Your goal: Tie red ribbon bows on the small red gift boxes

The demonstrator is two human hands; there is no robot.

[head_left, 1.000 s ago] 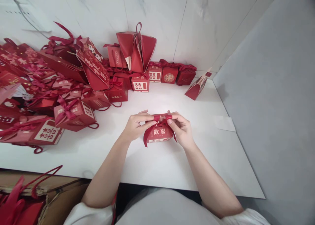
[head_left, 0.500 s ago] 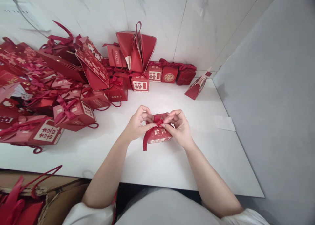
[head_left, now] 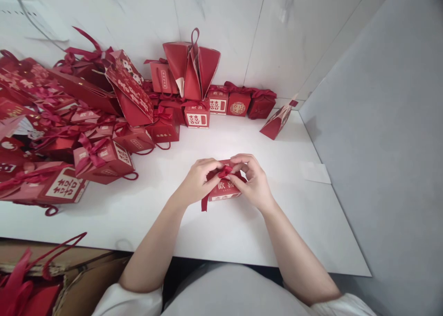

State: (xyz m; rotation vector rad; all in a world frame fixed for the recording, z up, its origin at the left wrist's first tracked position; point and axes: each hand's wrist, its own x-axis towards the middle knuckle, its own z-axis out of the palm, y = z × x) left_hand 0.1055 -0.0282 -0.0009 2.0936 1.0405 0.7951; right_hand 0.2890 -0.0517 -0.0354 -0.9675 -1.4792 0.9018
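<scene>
My left hand (head_left: 199, 183) and right hand (head_left: 251, 183) are drawn close together over a small red gift box (head_left: 224, 190), my fingertips pinching the red ribbon (head_left: 224, 171) on its top from either side. The box sits on the white counter (head_left: 214, 233) right in front of me, its cream label with two characters facing me, and one ribbon tail hangs down past its left corner onto the counter. Well off to my left a heap of red gift boxes (head_left: 104, 157) with bows lies against the wall. A taller red gift bag (head_left: 192, 67) stands at the back, and a tipped red box (head_left: 278, 121) rests near the right wall.
</scene>
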